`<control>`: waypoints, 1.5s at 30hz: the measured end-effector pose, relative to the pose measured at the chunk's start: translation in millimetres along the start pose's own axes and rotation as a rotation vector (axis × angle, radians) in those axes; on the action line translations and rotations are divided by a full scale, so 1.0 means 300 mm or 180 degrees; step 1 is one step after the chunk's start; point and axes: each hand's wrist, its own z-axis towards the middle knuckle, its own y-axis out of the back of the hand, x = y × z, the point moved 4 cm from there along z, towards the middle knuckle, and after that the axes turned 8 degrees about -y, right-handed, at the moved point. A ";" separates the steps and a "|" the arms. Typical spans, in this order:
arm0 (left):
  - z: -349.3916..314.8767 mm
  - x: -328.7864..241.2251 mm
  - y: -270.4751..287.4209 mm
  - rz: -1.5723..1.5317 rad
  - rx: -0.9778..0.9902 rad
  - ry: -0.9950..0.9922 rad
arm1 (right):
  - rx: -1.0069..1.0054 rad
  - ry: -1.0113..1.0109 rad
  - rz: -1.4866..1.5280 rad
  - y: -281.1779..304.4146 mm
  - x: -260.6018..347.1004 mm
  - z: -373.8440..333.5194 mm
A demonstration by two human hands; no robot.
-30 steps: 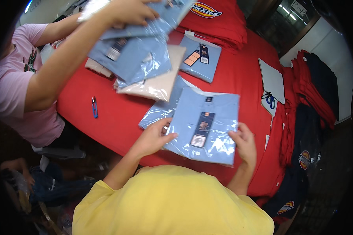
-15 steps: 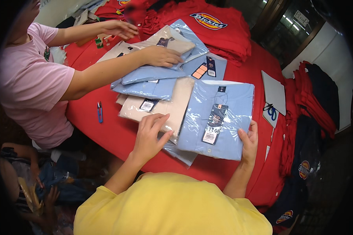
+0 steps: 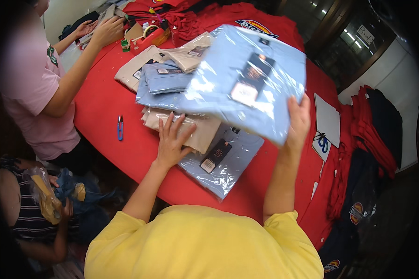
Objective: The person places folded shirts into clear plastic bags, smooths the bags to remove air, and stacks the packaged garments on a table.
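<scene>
My right hand (image 3: pixel 299 120) grips the lower right edge of a light blue folded shirt (image 3: pixel 277 76) in a clear bag, lifted and tilted above the table and slightly blurred. A dark hang tag (image 3: pixel 258 69) lies on its front. My left hand (image 3: pixel 174 144) rests with fingers spread on a beige bagged shirt (image 3: pixel 202 132). Partly beneath that one, near the table's front edge, is another light blue bagged shirt (image 3: pixel 235 162) with a dark tag. Farther back, smaller-looking blue (image 3: pixel 165 79) and beige bagged shirts (image 3: pixel 137 69) are heaped, partly hidden by the lifted one.
Blue thread snips (image 3: pixel 120 128) lie on the red-covered table (image 3: pixel 97 109). A red tape dispenser (image 3: pixel 149 39) stands at the back left, near a co-worker in pink (image 3: pixel 28 93). Red garments (image 3: pixel 186 23) are piled behind. Blue-handled scissors (image 3: pixel 322 142) and a white board (image 3: pixel 327 118) lie right.
My right hand has raised the blue shirt up and away, uncovering the blue one underneath. My left hand has settled on the beige shirt. The co-worker's hands have drawn back to the far left.
</scene>
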 end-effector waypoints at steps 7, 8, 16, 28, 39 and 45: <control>0.056 0.188 -0.076 0.0095 -0.0543 -0.0222 | 0.0458 -0.2058 -0.0536 -0.137 -0.566 0.240; 0.078 0.202 -0.065 0.0138 -0.0414 -0.0205 | 0.0574 -0.1818 -0.1233 -0.138 -0.603 0.239; 0.083 0.233 0.023 0.0438 0.0099 0.0113 | 0.0548 -0.0471 -0.3057 0.229 -0.463 -0.045; -0.210 -0.101 0.031 -0.0546 0.0546 0.1832 | -0.0186 -0.2425 -0.2126 0.395 -0.433 -0.516; -0.241 -0.187 0.072 -0.5349 0.1305 0.3670 | 0.0064 -0.1162 -0.1552 0.153 -0.208 -0.537; -0.167 -0.231 0.177 -0.4714 0.1472 0.1826 | -0.0123 -0.1273 -0.1375 0.086 -0.088 -0.578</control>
